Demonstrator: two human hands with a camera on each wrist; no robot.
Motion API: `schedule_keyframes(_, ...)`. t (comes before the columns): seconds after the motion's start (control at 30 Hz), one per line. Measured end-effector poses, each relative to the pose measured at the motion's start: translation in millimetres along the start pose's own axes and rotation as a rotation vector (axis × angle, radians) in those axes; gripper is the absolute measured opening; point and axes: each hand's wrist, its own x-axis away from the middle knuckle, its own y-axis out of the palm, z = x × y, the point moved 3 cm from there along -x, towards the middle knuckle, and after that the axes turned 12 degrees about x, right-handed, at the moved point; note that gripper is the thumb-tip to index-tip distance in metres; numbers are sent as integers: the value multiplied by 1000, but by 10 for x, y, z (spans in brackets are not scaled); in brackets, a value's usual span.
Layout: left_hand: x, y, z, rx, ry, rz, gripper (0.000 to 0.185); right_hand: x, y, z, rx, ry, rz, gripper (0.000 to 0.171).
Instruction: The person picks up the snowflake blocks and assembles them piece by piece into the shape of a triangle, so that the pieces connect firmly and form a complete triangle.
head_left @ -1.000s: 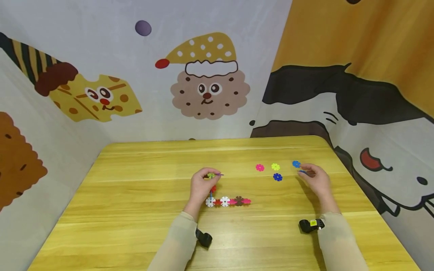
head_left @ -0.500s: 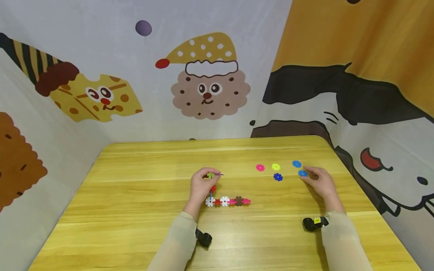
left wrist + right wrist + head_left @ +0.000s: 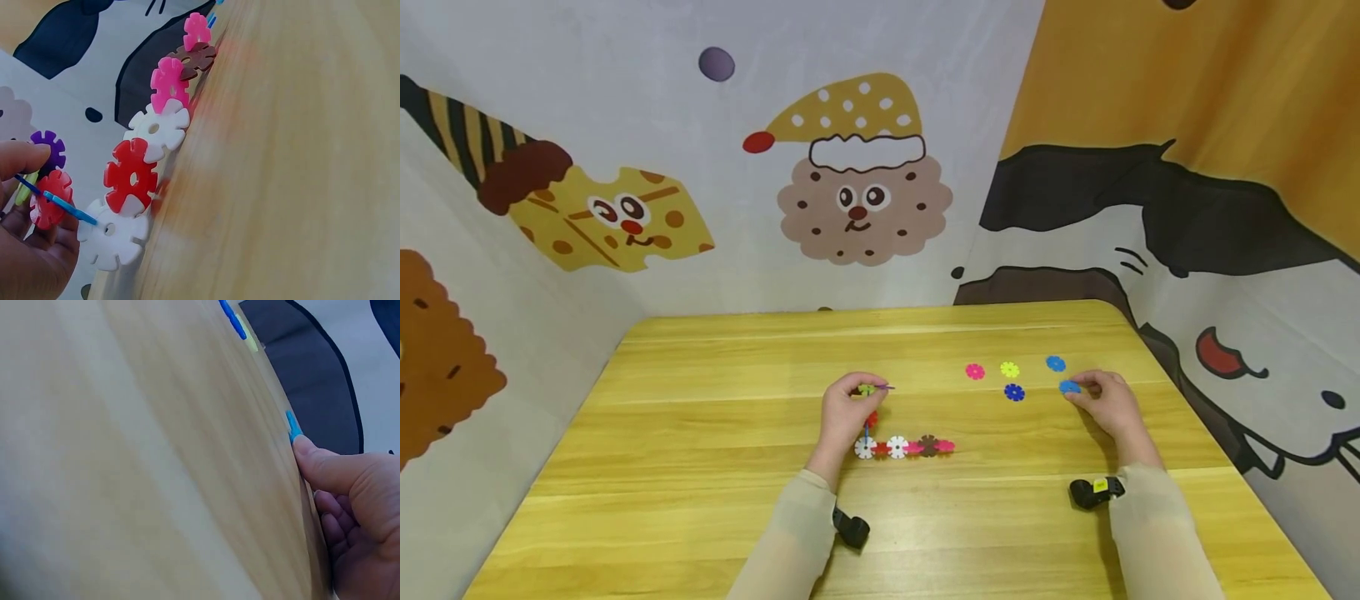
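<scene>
Where the yellow wooden counter [image 3: 700,467] lies nearest, a flat row of snowflake discs [image 3: 904,447] rests; the left hand [image 3: 844,414] curls its fingers round a small upright cluster [image 3: 868,404] joined to that row's left end. Farther right, the right hand [image 3: 1108,402] pinches a light blue disc [image 3: 1069,387] lying on the wood, beside four loose discs [image 3: 1010,369]. Beyond, cartoon-printed cloth walls [image 3: 857,183] enclose the counter.

White, red, pink and brown discs [image 3: 904,447] chain on yellow wood table [image 3: 700,467]; one loose disc [image 3: 1069,387] seems light blue.
</scene>
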Motion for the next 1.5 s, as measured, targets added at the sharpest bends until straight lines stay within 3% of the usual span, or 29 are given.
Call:
schedule_keyframes(0.17, 5, -5, 17, -9, 10, 7, 9, 39, 5, -59, -39, 34, 7, 34)
schedule_keyframes(0.4, 6, -8, 21, 0, 3, 8, 10, 91, 98, -295, -141, 1, -73, 36)
schedule_keyframes(0.67, 14, -6, 30, -3, -21, 11, 10, 123, 303, -957, -402, -108, -168, 33)
schedule_keyframes(0.93, -7, -5, 1, -4, -48, 17, 10, 237, 341, -1810, -546, -196, -225, 27)
schedule_keyframes(1.2, 8, -3, 15, -10, -31, 24, 10, 189, 681, -2115, -636, -252, -233, 27)
schedule_keyframes(1.33, 59, 18, 191, 3, -19, 14, 10, 189, 730, -2221, -667, -261, -223, 27)
schedule_keyframes(1.5, 129, 38, 395, 4, -21, -15, 15, 265, 597, -2383, -705, -266, -215, 28)
